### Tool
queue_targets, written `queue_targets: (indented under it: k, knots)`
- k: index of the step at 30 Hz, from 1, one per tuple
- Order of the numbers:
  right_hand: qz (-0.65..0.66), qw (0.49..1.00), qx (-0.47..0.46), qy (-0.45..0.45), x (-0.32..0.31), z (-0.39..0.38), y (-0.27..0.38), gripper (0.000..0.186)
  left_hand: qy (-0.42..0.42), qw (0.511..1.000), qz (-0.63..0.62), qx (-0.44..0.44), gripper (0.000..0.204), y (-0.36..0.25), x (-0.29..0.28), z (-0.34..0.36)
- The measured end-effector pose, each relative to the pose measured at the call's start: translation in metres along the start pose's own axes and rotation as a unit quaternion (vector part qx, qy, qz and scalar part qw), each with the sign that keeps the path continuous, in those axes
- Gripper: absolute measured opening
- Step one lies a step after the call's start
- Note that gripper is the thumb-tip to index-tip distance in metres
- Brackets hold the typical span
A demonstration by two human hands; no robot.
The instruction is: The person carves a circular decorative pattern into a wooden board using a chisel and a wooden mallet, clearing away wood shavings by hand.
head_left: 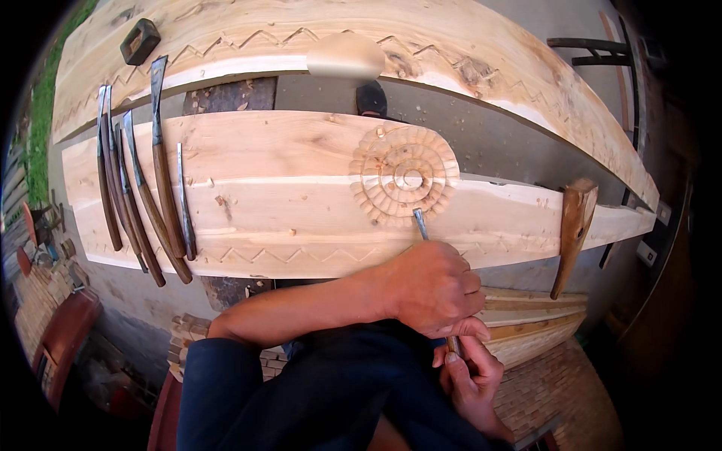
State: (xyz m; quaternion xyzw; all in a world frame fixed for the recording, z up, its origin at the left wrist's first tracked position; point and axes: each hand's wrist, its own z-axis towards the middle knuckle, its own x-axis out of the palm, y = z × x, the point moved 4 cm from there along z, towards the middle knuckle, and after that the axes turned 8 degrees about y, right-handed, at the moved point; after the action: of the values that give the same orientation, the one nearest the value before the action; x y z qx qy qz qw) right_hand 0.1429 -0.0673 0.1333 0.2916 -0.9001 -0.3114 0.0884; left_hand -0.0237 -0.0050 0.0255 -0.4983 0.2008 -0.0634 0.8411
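My left hand [436,289] is closed round a metal-bladed chisel [420,222], its blade tip at the lower edge of a round carved petal rosette [387,150] on a pale wooden board [278,150]. My right hand [474,379] is lower, fingers wrapped round the chisel's wooden handle [453,344]. A zigzag line is cut along the board's near side. To the left, several wood-handled chisels and gouges [135,207] lie across the board. A wooden mallet [575,218] rests across its narrow right end.
A second zigzag-carved board [226,26] runs behind, holding a dark square block [139,41]. A dark shoe [371,98] shows between the boards. Dark bars [590,60] stand upper right. Stacked planks [526,323] and small wood blocks [188,331] lie nearer me; grass [41,135] borders the left.
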Motion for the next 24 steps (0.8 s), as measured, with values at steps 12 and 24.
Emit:
queue_targets:
  k: [12, 24]
  knots:
    - [0.040, 0.997, -0.072, -0.010, 0.005, 0.026, -0.037, 0.037, 0.010, 0.997, 0.053, -0.057, 0.053, 0.006, 0.005, -0.001]
    - [-0.077, 0.991, -0.103, -0.017, -0.017, 0.017, -0.029, 0.019, -0.013, 0.992, 0.116, 0.048, 0.050, -0.007, 0.015, -0.002]
